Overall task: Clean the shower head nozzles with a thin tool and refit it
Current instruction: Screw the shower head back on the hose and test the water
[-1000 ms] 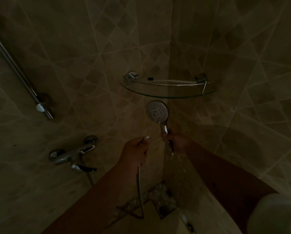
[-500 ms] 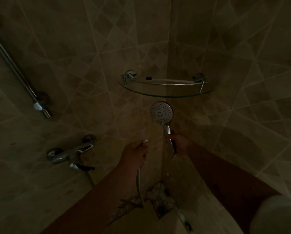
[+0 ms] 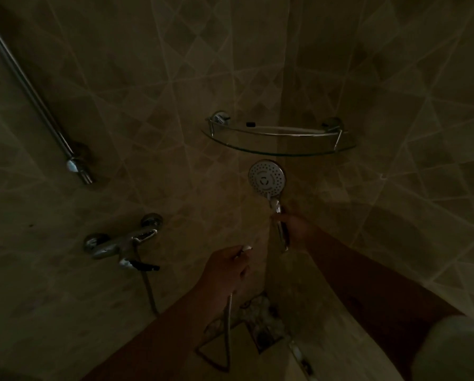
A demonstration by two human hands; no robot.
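shower head (image 3: 267,178) is held upright by its handle in the right hand (image 3: 294,229), nozzle face toward camera, just below the glass corner shelf (image 3: 279,152) | hose (image 3: 228,320) end is gripped in the left hand (image 3: 226,270), fingers curled

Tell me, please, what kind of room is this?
Most likely a tiled shower corner in a bathroom: a handheld shower head, a wall mixer tap, and a glass corner shelf.

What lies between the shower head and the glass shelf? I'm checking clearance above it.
Nothing: only bare wall tile separates the shower head from the glass shelf, per the head view.
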